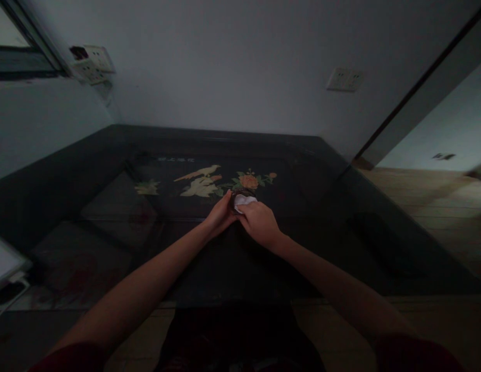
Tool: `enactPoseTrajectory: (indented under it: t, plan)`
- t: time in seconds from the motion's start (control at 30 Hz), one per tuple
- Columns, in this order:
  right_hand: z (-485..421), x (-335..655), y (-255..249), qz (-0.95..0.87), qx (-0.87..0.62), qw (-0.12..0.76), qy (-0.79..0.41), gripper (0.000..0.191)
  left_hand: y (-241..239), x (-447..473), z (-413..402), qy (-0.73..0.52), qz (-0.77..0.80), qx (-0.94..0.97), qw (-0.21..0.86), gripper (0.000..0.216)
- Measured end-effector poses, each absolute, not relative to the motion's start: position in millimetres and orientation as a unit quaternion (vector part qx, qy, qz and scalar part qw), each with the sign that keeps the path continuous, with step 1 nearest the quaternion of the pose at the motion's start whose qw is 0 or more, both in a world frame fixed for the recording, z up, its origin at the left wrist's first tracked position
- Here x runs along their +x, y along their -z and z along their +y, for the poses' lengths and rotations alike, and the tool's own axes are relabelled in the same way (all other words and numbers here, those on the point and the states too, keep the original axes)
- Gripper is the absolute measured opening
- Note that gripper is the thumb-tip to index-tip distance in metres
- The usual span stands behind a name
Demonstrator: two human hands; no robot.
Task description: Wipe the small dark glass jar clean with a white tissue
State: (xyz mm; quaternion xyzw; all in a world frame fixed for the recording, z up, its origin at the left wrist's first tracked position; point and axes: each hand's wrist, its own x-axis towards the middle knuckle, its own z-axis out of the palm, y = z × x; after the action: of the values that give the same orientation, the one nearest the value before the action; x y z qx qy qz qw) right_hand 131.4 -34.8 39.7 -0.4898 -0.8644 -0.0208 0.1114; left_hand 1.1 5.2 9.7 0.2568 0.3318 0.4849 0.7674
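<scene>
Both arms reach over the dark, glossy tabletop (232,274), and my hands meet near its middle. My left hand (220,213) is closed around the side of a small dark round container (245,191), whose exact kind I cannot make out in the dim light. A crumpled white tissue or cloth (244,202) sits at the container's mouth. My right hand (260,221) pinches this white piece, fingers pressed against it. Part of the container is hidden behind my fingers.
Birds (201,186) and an orange flower (248,181) decorate the tabletop. A white device (8,263) with a cable lies at the left edge, a dark long object (383,243) at the right. Wall sockets (345,79) are above the table's far side.
</scene>
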Motion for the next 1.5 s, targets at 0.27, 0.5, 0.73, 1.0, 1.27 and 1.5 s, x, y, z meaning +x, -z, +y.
enactPoseTrajectory:
  t: [0.27, 0.5, 0.73, 1.0, 1.27, 1.5]
  plan:
    - [-28, 124, -21, -0.883, -0.437, 0.139, 0.104, 0.043, -13, 0, 5, -0.465, 0.339, 0.231, 0.785, 0.039]
    - [-28, 125, -20, -0.854, -0.492, 0.06, 0.157, 0.042, -9, 3, 9, -0.477, 0.336, 0.229, 0.779, 0.034]
    - [-37, 125, -47, -0.865, -0.495, 0.018, 0.081, 0.026, -5, 3, 9, -0.472, 0.333, 0.256, 0.775, 0.034]
    - [-33, 129, -32, -0.882, -0.458, 0.111, 0.027, 0.04, -6, -1, 9, -0.482, 0.314, 0.228, 0.785, 0.04]
    - [-23, 128, -23, -0.886, -0.438, 0.128, 0.08, 0.062, -6, 1, 10, -0.493, 0.329, 0.199, 0.78, 0.035]
    - [-24, 132, -26, -0.898, -0.415, 0.138, 0.053, 0.062, -2, -2, 10, -0.492, 0.316, 0.219, 0.781, 0.038]
